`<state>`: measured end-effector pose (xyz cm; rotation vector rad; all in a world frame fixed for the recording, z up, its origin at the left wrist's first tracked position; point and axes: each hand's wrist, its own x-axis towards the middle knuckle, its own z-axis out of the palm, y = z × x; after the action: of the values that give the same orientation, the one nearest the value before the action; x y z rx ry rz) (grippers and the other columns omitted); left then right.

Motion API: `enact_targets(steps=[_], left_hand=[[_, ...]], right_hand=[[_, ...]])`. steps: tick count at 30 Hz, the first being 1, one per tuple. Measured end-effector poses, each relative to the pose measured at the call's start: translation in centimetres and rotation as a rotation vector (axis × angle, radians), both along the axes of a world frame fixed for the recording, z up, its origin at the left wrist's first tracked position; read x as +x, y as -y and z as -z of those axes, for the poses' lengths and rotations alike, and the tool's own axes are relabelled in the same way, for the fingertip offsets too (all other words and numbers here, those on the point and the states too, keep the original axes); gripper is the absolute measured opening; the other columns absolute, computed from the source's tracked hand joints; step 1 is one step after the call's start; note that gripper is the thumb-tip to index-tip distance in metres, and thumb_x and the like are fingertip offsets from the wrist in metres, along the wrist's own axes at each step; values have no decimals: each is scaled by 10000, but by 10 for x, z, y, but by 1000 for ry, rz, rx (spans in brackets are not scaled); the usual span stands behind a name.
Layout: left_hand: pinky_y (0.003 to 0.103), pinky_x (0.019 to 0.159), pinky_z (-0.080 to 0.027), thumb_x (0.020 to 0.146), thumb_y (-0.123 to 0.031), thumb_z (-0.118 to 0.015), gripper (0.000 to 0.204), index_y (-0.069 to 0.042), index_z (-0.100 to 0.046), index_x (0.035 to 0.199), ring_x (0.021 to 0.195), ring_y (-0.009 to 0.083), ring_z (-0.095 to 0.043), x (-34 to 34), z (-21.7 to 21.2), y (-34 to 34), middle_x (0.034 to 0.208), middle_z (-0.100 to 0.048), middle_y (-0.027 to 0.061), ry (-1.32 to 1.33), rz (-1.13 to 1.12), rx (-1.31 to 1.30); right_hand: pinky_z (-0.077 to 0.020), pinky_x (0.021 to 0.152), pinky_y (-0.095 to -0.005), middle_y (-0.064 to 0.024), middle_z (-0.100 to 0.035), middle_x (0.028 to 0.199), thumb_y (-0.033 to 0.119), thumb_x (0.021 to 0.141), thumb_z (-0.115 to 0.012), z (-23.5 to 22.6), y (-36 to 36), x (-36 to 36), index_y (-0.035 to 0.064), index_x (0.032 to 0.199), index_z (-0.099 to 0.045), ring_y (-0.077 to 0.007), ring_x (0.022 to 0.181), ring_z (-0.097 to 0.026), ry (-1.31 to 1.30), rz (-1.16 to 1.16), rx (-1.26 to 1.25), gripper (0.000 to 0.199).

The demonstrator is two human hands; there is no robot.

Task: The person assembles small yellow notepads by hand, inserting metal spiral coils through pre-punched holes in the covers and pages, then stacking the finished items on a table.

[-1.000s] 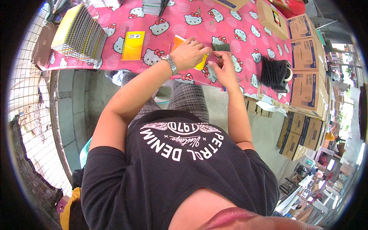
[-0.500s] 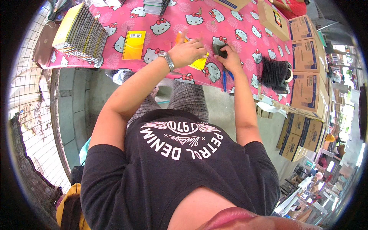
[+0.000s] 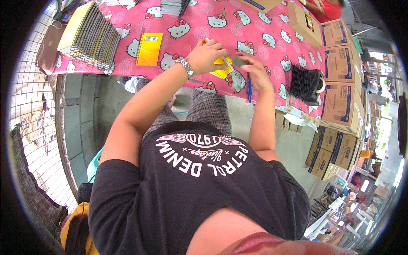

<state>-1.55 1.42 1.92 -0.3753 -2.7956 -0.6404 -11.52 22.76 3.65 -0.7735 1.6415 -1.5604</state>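
A small yellow notebook [image 3: 219, 72] with a spiral along its right edge lies tilted near the table's front edge. My left hand [image 3: 207, 57], wearing a metal watch at the wrist, grips it from above with curled fingers, hiding much of its cover. To its right is my right hand [image 3: 256, 72], fingers apart and slightly blurred, holding nothing that I can see. Beneath its fingertips a dark greenish thing [image 3: 239, 62] shows as a smear. A blue-handled tool [image 3: 249, 90] lies by the right wrist, partly hidden.
Another yellow spiral notebook [image 3: 148, 49] lies flat to the left, beside a tall stack of notebooks [image 3: 91, 40]. Black spiral coils [image 3: 304, 81] sit at the table's right edge, next to stacked cardboard boxes [image 3: 340, 100]. A flat brown box [image 3: 304, 24] rests at the far right.
My right hand has let go of the dark block it held and its fingers have spread. My left hand has curled down around the notebook, whose spiral edge now shows.
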Motion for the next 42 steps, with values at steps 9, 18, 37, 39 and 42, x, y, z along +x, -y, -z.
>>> enact_targets(steps=[9, 18, 37, 39, 42], left_hand=[[474, 911, -389, 734, -331, -733, 378, -149, -581, 1028, 1060, 246, -512, -2, -6, 0, 1005, -561, 29, 34, -8, 28], [420, 893, -441, 722, -283, -748, 340, -109, -613, 980, 1027, 294, -523, -13, -2, 24, 1006, -556, 79, 23, -38, 164], [324, 766, -479, 785, -130, -727, 267, -37, -585, 991, 795, 170, -593, -17, 11, 40, 856, -636, 96, 210, -98, 636], [313, 722, -477, 811, -143, -708, 238, -39, -584, 986, 746, 159, -570, -11, 15, 37, 825, -624, 87, 171, -181, 677], [295, 668, -474, 853, -165, -674, 209, -41, -586, 996, 701, 144, -550, 5, 17, 31, 797, -608, 80, 119, -286, 732]], right_hand=[[-390, 997, -380, -112, -537, 1266, 210, 734, -634, 3, -11, 5, 11, 1136, -623, -244, 1204, -492, 297, 7, -230, 448], [-397, 972, -335, -111, -556, 1265, 133, 751, -654, 5, 17, -12, 48, 1131, -635, -200, 1142, -513, 67, 29, -75, 390], [-388, 1002, -379, -151, -582, 1222, 171, 732, -719, 22, 33, -40, 35, 1132, -636, -276, 1198, -505, -606, 221, 423, 431], [-373, 1021, -403, -179, -555, 1258, 205, 748, -724, 48, 12, -46, 37, 1146, -626, -302, 1224, -484, -838, 311, 433, 444], [-343, 1045, -438, -196, -514, 1304, 262, 774, -723, 62, -13, -35, 41, 1200, -586, -338, 1244, -454, -861, 408, 310, 499]])
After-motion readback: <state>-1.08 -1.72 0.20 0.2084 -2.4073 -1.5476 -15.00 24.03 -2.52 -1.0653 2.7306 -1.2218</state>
